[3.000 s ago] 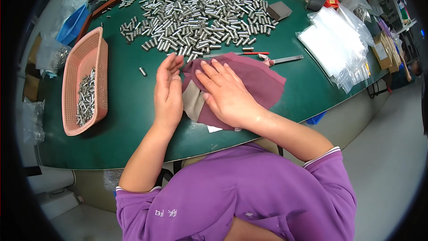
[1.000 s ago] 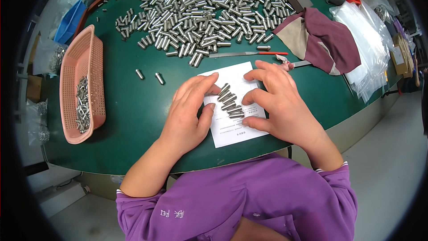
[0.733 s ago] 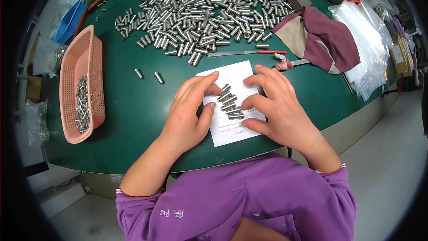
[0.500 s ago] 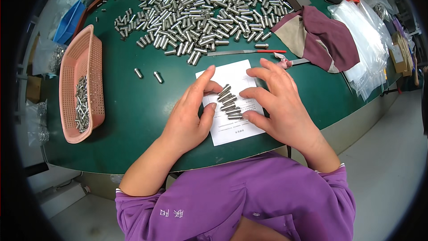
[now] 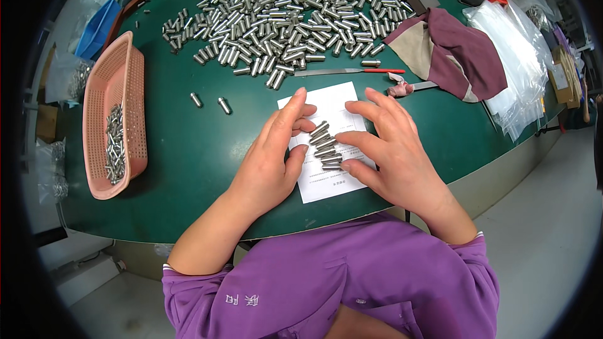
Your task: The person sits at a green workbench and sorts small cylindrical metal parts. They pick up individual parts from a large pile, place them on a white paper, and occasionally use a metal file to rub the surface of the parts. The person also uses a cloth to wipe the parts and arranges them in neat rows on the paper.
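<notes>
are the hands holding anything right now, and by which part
Nothing is lifted. The left hand and right hand press fingertips against the two ends of a row of small silver metal pins lying on a white paper sheet.

We see a short row of small silver metal pins (image 5: 326, 147) lying side by side on a white printed paper sheet (image 5: 330, 103), flat on the green tabletop (image 5: 188, 150).

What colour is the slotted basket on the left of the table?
The basket is salmon pink, seen best in the head view.
</notes>
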Demonstrator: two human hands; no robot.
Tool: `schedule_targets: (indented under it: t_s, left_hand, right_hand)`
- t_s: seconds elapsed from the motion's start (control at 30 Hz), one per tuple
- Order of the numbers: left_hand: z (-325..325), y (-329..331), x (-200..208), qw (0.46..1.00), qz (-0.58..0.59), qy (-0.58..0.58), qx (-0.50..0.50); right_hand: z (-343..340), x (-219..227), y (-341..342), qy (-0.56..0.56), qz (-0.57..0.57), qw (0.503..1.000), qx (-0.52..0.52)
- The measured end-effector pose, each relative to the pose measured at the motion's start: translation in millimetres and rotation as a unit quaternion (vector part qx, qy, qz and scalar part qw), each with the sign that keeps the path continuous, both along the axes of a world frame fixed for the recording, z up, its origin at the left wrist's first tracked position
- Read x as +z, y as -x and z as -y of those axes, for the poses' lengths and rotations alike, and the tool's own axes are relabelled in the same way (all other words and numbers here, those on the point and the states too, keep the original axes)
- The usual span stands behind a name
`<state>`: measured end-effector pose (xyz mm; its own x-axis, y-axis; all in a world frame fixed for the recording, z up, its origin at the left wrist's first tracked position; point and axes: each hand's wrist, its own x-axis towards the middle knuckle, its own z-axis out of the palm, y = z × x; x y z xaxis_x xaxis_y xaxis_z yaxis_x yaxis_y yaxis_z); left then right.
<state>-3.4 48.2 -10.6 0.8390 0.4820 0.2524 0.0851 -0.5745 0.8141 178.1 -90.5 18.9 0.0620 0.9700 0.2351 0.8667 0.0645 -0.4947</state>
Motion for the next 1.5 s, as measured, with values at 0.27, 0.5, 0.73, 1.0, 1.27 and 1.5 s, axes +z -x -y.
schedule_targets:
  t_s: [0.27,0.5,0.73,1.0,1.27,1.5]
  left_hand:
    - [0.6,-0.3,1.1,1.000,0.006,-0.001,0.001]
    - [-0.6,-0.4,-0.3,1.000,-0.001,0.005,0.007]
    - [-0.6,0.1,0.3,1.000,-0.007,0.005,0.008]
    - [-2.6,-1.4,-0.4,1.000,0.002,0.013,0.004]
    - [-3.9,-0.8,-1.9,0.997,0.011,0.061,0.040]
    - [-9.5,-5.5,-9.2,0.932,0.088,0.348,0.042]
  right_hand:
    - [1.6,0.8,0.1,0.000,-0.001,1.000,0.001]
    - [-4.6,-0.7,1.4,0.002,-0.007,1.000,0.001]
    - [-12.0,-2.9,0.4,-0.018,0.030,0.999,0.008]
    - [-49.9,-6.0,-18.4,-0.083,0.086,0.987,0.104]
    - [-57.4,-7.1,-21.1,-0.083,0.041,0.991,0.100]
    - [-58.2,-6.2,-14.2,-0.107,-0.024,0.992,0.066]
